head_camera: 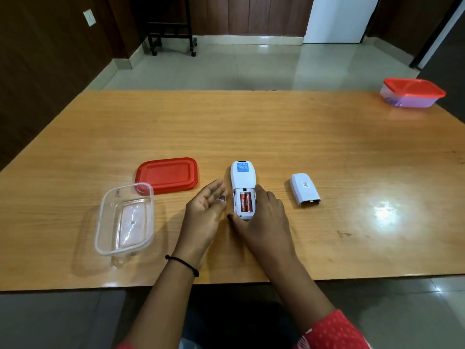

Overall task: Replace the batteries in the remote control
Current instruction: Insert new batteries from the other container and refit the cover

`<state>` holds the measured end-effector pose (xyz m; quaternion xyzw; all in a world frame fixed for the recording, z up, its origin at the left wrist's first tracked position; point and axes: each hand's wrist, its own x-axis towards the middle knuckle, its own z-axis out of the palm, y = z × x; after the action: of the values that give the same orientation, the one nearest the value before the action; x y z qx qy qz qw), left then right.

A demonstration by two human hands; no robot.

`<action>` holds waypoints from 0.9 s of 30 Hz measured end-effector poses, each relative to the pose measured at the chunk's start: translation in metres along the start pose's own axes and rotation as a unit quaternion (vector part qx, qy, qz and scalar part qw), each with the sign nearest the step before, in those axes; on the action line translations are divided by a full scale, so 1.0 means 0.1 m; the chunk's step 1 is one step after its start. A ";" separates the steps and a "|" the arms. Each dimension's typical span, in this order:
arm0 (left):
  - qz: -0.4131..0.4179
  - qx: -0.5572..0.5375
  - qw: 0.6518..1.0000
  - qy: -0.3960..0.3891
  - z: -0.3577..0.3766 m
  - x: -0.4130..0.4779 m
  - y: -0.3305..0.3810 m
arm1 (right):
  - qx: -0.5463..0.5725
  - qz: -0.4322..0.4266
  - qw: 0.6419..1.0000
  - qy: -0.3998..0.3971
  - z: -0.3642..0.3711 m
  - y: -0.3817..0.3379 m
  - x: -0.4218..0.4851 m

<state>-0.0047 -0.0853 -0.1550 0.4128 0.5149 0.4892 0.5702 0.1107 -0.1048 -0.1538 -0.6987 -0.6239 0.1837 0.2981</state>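
Lying face down at the middle of a wooden table (pixel 327 137), a white remote (pixel 242 181) shows its open battery bay with two red batteries (pixel 245 202) side by side inside. The right hand (pixel 264 220) grips the remote's near end, thumb at its 7 o'clock corner, fingers curled along its 3 o'clock side. The left hand (pixel 206 210) rests just beside the remote at 9 o'clock, palm up, fingers loosely spread, holding nothing. The battery cover (pixel 304 188) lies apart at 3 o'clock. At 9 o'clock sit a red lid (pixel 167 175) and, nearer the person, an open clear tub (pixel 124 219) touching it. A lidded tub (pixel 412 93) stands far off at 2 o'clock.
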 end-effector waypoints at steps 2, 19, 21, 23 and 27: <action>-0.002 0.002 1.000 -0.003 0.00 -0.01 0.02 | 0.003 0.001 1.000 0.008 0.01 0.00 0.00; -0.126 -0.306 0.941 -0.068 0.31 0.04 0.08 | 0.140 -0.007 0.981 0.134 -0.45 0.25 0.07; -0.126 -0.302 0.942 -0.080 0.31 0.02 0.08 | 0.067 0.009 0.981 0.184 -0.47 0.44 0.26; -0.131 -0.300 0.940 -0.094 0.32 0.00 0.08 | -0.002 0.053 0.985 0.162 -0.43 0.60 0.43; -0.137 -0.304 0.937 -0.107 0.29 0.01 0.09 | -0.090 0.090 0.988 0.083 -0.39 0.75 0.56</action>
<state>0.0230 -0.0814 -0.1432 0.1947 0.3292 0.4928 0.7816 0.2012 -0.0605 -0.1666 -0.7887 -0.5459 0.0941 0.2666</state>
